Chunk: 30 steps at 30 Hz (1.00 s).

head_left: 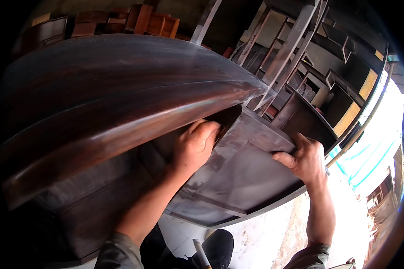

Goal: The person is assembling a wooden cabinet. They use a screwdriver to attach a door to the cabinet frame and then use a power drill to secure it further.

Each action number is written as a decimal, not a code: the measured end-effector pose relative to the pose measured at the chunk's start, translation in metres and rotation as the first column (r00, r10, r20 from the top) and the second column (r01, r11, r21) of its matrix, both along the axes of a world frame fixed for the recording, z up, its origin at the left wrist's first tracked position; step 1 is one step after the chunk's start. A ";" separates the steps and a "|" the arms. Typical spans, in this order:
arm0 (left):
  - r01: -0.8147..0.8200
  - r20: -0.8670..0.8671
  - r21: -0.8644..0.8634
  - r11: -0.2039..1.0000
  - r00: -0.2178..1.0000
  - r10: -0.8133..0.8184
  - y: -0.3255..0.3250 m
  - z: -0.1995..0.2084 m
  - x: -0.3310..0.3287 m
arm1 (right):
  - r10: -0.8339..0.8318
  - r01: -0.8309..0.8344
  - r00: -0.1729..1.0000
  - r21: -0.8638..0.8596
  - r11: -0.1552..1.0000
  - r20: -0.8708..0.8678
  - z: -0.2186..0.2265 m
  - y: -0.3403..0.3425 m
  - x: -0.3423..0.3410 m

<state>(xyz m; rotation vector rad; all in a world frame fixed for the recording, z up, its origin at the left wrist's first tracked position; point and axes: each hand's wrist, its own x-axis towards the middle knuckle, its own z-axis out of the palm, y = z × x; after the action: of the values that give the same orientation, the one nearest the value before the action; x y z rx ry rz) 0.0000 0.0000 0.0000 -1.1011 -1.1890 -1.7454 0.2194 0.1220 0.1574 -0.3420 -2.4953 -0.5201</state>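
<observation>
1. A dark wooden top (121,89) spreads leftmost.
2. Our left hand (195,142) curls beneath it; we cannot tell what it holds.
3. The framed panel (244,172) sits between our hands.
4. Our right hand (306,158) grips the panel's upper right corner.

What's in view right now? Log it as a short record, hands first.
Left hand: curled at the left edge of the framed panel; anything inside the grip is hidden
Right hand: fingers over the panel's right edge, thumb toward its face
Panel finish: dark, with patchy lighter areas
Overhanging top: dark brown, above the left hand
Background: reddish-brown wooden pieces upper left; shelving frame upper right
Floor: pale tiles
</observation>
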 end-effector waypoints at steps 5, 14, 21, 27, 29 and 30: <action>0.035 -0.003 0.004 0.999 0.999 -0.035 0.001 0.000 -0.004 | -0.009 0.009 1.000 0.001 1.000 -0.017 -0.004 -0.005 0.000; 0.129 -0.050 -0.060 0.990 0.990 -0.132 0.000 0.010 -0.016 | -0.008 0.007 1.000 -0.042 0.999 -0.023 -0.002 -0.003 -0.004; 0.017 -0.153 -0.132 0.991 0.987 -0.038 0.000 0.012 -0.011 | -0.042 0.041 0.998 -0.018 0.999 -0.036 -0.010 -0.002 0.007; -0.073 -0.174 -0.065 0.995 0.983 0.061 0.001 0.007 -0.009 | -0.047 0.046 0.998 -0.033 0.998 -0.038 -0.010 -0.002 0.008; -0.115 -0.204 -0.086 0.990 0.974 0.095 0.000 0.006 -0.012 | -0.042 0.042 0.999 -0.021 0.999 -0.027 -0.009 -0.002 0.006; -0.122 -0.208 -0.099 0.988 0.973 0.099 -0.001 0.006 -0.012 | -0.030 0.030 0.999 -0.002 1.000 -0.033 -0.008 -0.001 0.006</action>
<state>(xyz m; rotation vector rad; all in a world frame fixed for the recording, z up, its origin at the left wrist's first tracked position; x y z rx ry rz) -0.0119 -0.0007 0.0063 -1.2230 -1.2076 -1.4595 0.2249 0.1206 0.1492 -0.3867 -2.4625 -0.5201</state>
